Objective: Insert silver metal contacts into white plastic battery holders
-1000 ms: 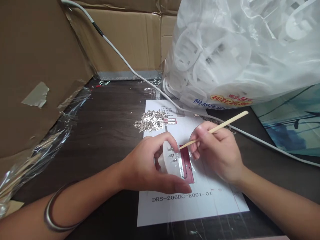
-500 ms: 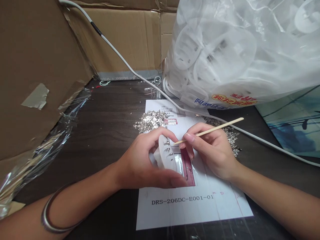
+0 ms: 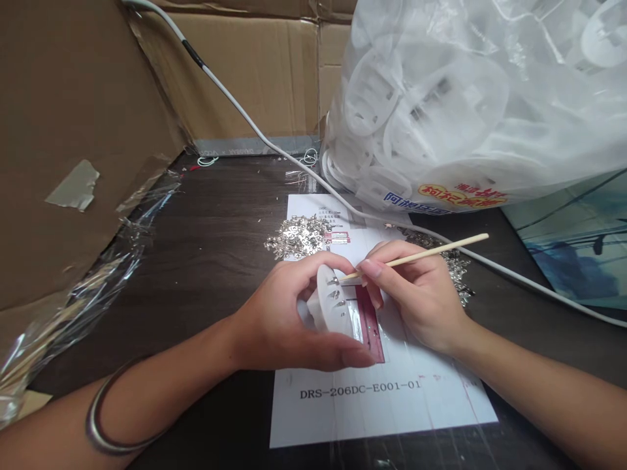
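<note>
The left hand (image 3: 281, 320) curls round a white cup (image 3: 329, 316); the right hand (image 3: 418, 290) pinches a stick (image 3: 434, 252), tip near the cup's far side.

The one view, worn on the head, faced forward and down over the bench (image 3: 225, 222), both hands (image 3: 281, 320) near.

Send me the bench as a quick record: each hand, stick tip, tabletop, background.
left hand: holds white plastic piece
right hand: holds wooden stick like a pen
stick tip: by the piece's uppermost metal clip; contact unclear
tabletop: printed sheet, metal pile beyond left hand, another beside right
background: clear bag of white pieces, white cable
</note>
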The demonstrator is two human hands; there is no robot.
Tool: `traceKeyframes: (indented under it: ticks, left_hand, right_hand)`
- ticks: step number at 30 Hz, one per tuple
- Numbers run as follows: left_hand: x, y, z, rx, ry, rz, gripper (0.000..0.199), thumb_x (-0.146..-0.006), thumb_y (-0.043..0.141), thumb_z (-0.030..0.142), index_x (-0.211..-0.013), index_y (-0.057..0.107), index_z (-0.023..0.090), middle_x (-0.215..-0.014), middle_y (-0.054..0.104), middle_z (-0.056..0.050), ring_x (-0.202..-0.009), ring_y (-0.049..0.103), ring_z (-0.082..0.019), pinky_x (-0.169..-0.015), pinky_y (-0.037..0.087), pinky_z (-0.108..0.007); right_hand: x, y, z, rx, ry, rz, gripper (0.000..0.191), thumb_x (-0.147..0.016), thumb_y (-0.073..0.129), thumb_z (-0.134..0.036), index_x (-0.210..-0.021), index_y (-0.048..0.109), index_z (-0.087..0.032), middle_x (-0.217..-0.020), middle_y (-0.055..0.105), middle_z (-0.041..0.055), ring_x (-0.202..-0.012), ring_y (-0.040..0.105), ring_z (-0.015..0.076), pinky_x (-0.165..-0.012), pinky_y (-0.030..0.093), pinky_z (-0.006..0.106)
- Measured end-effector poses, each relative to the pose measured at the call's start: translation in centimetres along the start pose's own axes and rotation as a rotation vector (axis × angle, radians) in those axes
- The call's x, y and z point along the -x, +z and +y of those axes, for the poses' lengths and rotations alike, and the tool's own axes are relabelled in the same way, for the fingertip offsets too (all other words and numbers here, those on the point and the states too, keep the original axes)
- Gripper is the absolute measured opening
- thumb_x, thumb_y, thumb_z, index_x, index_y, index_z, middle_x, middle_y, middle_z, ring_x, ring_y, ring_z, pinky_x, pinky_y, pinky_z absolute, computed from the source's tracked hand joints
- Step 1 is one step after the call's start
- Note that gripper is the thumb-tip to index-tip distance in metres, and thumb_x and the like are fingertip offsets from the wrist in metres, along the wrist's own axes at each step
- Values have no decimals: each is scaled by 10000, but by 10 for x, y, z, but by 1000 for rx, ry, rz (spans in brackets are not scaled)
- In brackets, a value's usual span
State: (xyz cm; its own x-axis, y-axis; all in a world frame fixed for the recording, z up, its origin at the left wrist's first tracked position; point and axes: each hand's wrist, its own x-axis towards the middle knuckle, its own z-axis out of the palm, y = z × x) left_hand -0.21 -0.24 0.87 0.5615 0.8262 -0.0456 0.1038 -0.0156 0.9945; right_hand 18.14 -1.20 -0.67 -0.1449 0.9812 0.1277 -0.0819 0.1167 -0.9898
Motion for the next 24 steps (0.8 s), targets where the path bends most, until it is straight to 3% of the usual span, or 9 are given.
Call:
traceKeyframes:
  ticks: [9,14,24]
  left_hand:
    - [2,2,0,111,-3,-11,484,-534,884,421,-884,656,177,-750,708,5,-650,601,-133,-610,457,-227]
    - [2,2,-1,76,-7,9,542,-534,869,473,-932,650,179,-773,703,-15,-694,610,-164,-636,470,-259]
    - [-1,-5,-8,56,134,-80,514,-573,871,450,-949,651,178,-799,728,-8,-664,632,-135,-606,496,-211]
  right_hand:
    - [1,1,0,29,-38,-26,183,-817,733,-285,-676,672,-188,-527,572,-34,-489,532,89,-481,433,235]
    - [1,2,-1,41,-67,1,176,-832,718,-269,-682,672,-190,-538,574,-39,-505,529,81,-492,427,223]
    - [2,1,1,37,-20,-21,172,-841,707,-286,-719,643,-182,-511,548,-53,-464,504,69,-441,403,195]
